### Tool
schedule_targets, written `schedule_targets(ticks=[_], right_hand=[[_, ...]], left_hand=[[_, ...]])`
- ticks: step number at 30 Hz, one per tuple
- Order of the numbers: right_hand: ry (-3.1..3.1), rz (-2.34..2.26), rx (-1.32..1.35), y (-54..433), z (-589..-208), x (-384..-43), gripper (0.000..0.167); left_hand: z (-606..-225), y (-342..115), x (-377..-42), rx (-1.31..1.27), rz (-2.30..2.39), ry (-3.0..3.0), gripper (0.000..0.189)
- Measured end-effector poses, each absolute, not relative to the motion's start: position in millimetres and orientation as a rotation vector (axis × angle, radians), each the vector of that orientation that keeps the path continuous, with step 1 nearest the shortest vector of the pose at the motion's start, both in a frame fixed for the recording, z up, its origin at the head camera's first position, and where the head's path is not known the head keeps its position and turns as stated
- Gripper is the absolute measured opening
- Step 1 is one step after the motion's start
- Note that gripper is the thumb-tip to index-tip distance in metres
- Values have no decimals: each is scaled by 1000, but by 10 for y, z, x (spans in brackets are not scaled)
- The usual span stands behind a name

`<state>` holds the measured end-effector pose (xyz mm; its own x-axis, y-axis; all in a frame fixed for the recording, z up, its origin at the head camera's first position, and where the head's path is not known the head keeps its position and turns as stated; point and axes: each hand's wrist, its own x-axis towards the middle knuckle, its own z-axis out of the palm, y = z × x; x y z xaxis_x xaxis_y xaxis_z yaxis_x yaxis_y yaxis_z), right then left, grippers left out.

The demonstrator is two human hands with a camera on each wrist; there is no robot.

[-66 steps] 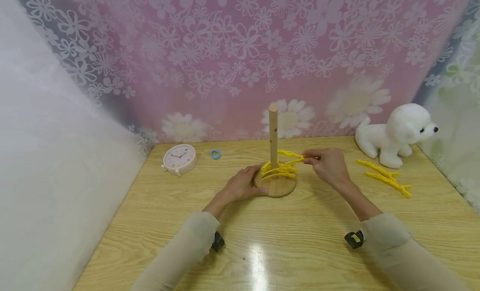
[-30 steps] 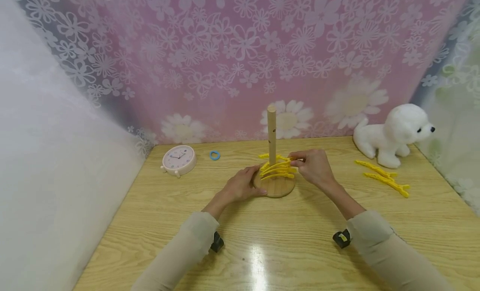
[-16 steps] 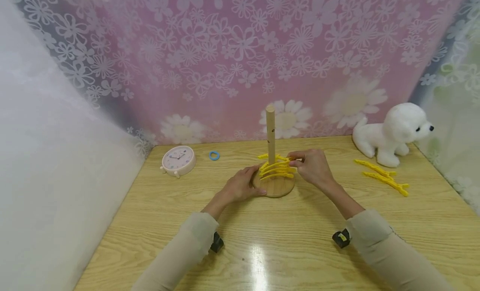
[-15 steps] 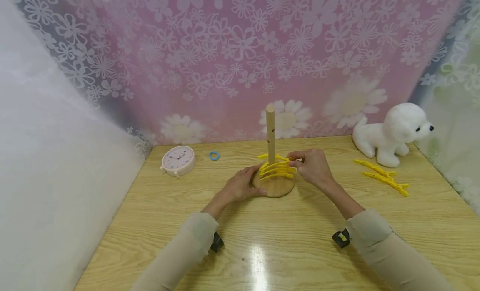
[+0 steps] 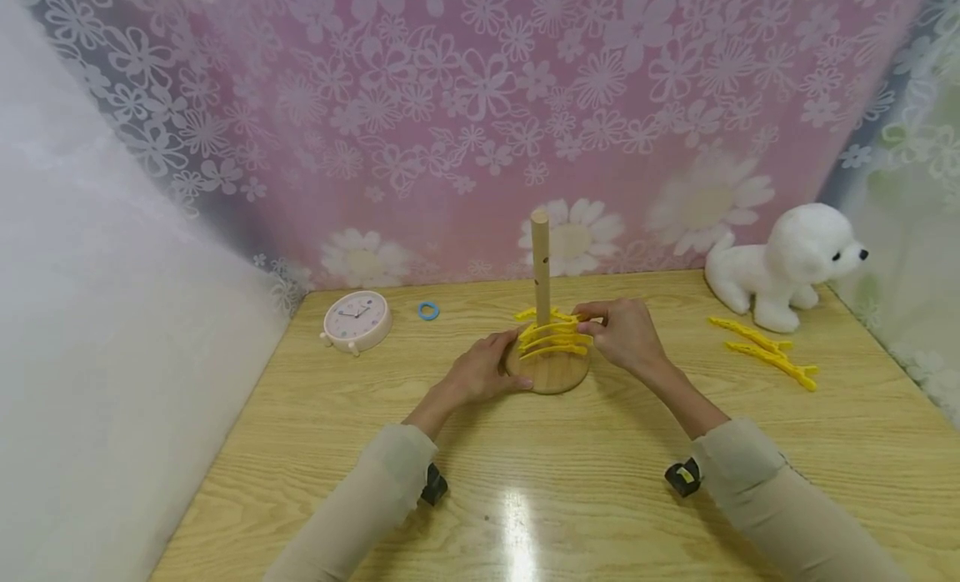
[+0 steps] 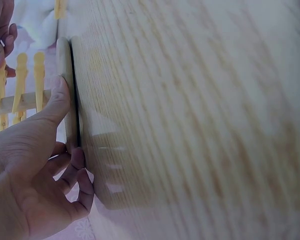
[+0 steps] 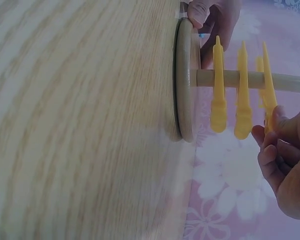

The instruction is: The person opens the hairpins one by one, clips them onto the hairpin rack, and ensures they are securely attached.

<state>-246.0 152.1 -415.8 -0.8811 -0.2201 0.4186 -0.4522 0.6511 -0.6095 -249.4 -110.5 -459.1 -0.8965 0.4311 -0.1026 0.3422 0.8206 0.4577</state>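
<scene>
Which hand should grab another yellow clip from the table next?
Probably the right hand: it is nearer the two loose yellow clips, once it lets go of the clip it pinches at the post. The left hand is farther off and holds the round base.

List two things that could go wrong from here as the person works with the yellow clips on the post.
1. The right hand pinches the top clip at one end, so it might slip, or catch the clip below it, as the two sit close together on the post.

2. The left hand grips the edge of the base; if that grip loosened, a push on the clip could perhaps shift or tip the post.
</scene>
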Motion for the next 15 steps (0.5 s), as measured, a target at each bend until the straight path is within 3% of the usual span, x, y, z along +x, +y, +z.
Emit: schedule_targets(ticks=[15], right_hand=[[-2620, 1084, 568, 1552, -4140, -2433, 24]], left_hand=[[-4585, -1106, -2491, 595, 630, 2800, 96]])
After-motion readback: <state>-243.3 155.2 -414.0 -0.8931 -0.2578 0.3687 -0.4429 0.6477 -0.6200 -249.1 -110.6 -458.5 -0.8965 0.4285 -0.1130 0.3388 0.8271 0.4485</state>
